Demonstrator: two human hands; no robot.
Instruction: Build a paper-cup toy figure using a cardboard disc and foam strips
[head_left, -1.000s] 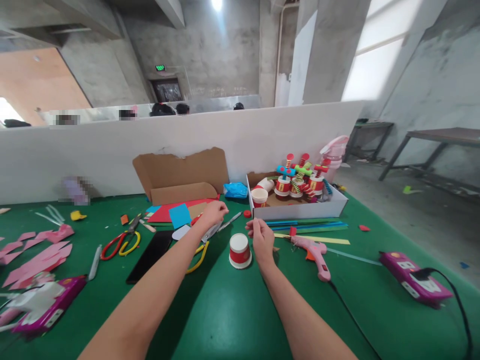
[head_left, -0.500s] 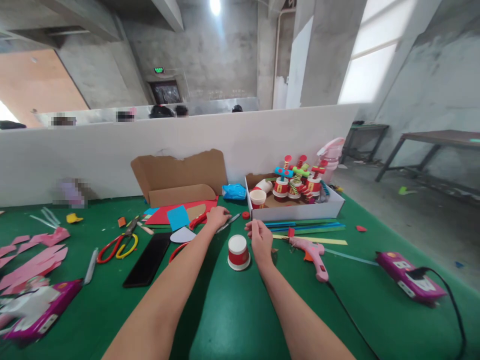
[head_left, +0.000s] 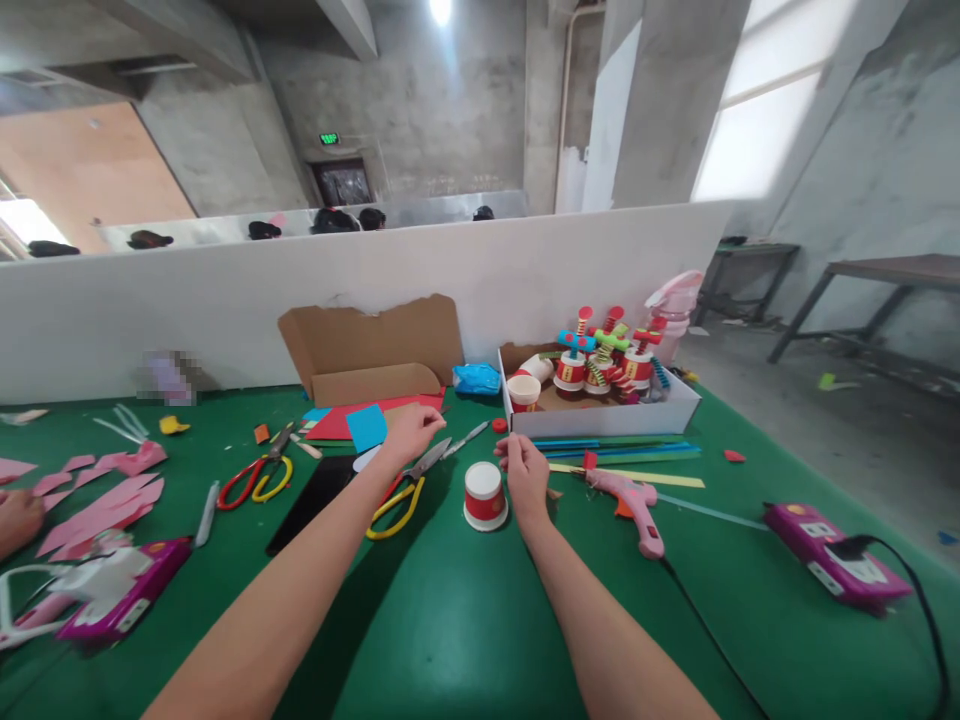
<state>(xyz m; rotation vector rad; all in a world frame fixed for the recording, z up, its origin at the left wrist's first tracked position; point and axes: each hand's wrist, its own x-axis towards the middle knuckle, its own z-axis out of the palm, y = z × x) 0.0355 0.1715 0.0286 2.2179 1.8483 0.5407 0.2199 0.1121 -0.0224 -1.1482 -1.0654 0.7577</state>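
My left hand [head_left: 414, 432] is over the blue paper square [head_left: 367, 428], just above scissors [head_left: 401, 508] with red and yellow handles. Its fingers are closed together; whatever may be between them is too small to make out. To the right of an upturned red and white paper cup [head_left: 485, 497] is my right hand [head_left: 527, 474], its fingers curled into a pinch with their contents hidden. The cup stands apart from both hands. A slim pen-like tool [head_left: 466, 440] lies between the hands, and a small red disc [head_left: 499, 426] sits behind the cup.
A white box [head_left: 600, 422] holds several cup figures. On the right are a pink glue gun [head_left: 634, 505], paper strips [head_left: 615, 450] and a purple power strip [head_left: 836, 560]. A black phone [head_left: 304, 510] and more scissors [head_left: 259, 480] lie left. Another person's hand [head_left: 19, 522] shows at far left.
My left hand has moved left and slightly back, uncovering the scissors' blades and yellow handle. My right hand stays beside the cup. Another person's hand has come into view at the left edge.
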